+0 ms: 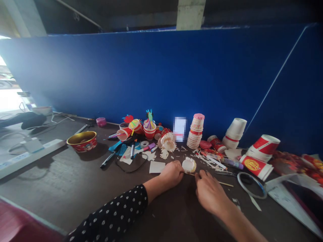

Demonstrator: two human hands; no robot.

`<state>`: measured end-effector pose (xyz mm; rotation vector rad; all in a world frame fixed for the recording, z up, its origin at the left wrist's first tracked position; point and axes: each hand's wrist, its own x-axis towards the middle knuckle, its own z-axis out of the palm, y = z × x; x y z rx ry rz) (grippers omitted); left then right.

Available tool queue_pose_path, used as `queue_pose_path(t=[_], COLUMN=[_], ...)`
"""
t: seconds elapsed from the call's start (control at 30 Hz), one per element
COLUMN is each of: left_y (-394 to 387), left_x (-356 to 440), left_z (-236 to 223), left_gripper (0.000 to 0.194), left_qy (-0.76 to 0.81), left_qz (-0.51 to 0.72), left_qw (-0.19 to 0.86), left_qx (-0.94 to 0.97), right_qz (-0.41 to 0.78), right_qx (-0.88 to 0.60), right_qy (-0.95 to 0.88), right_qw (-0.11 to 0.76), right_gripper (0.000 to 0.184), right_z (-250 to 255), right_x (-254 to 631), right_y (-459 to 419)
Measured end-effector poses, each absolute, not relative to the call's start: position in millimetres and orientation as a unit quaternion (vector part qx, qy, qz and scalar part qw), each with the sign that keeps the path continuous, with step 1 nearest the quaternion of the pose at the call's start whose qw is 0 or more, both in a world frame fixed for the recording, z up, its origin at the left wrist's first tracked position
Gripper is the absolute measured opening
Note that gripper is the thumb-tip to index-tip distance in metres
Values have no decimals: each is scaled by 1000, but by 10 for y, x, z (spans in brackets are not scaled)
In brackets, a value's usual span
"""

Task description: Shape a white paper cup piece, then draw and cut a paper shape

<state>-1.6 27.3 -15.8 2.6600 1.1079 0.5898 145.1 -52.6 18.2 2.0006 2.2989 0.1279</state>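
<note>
I have the table from the head camera, looking down at both hands near the bottom middle of the frame. The left hand (171,173), in a black polka-dot sleeve (113,211), is closed around the near end of a thin wooden stick (222,183), just under a frilled paper rosette (189,165) in cream. The fingers hide the exact hold from me. The stick runs right, passing beneath the right hand (209,193), whose fingertips (200,174) curl down onto it. (I can't tell if they're really pinching it or only resting there.) The rosette sits upright on the stick, just above the table's dark top (106,198).

Just left of the rosette lies a white paper square (156,167). Farther up, a second frilled paper piece (168,142) sits among paper scraps (164,154) and colored paper-cup crafts (136,129). A blurred white card (180,129) stands beside a stack of paper cups (195,132). To the right are scissors (227,173), partly buried in the clutter, and a clear ring (251,185). At the upper left, a red bowl (82,141) sits near a power strip (30,153). A pink shape (20,225) is cut off at the lower left corner, and I can't make out what it is.
</note>
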Motion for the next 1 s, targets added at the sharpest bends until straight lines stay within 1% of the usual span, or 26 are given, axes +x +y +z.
queue_pose_path(t=[0.27, 0.4, 0.57, 0.7, 0.83, 1.0], left_y=[251, 242, 258, 273, 278, 268], left_x=[1, -8, -9, 14, 25, 29], left_z=[-138, -129, -122, -118, -110, -64], left_gripper=[22, 22, 21, 19, 18, 18], left_qy=[390, 397, 392, 425, 449, 435], left_qz=[166, 164, 178, 189, 186, 167], left_qw=[88, 89, 111, 133, 141, 138], left_qx=[901, 899, 896, 875, 862, 874], right_qz=[56, 59, 57, 56, 67, 76], right_qx=[642, 638, 643, 647, 647, 646], right_qy=[764, 768, 763, 759, 759, 759], right_qw=[19, 20, 31, 36, 28, 15], right_gripper=[31, 31, 32, 31, 30, 26], right_z=[167, 173, 204, 216, 199, 165], right_x=[1466, 1482, 1478, 1471, 1468, 1459], right_y=[-533, -530, -527, -515, -509, -503])
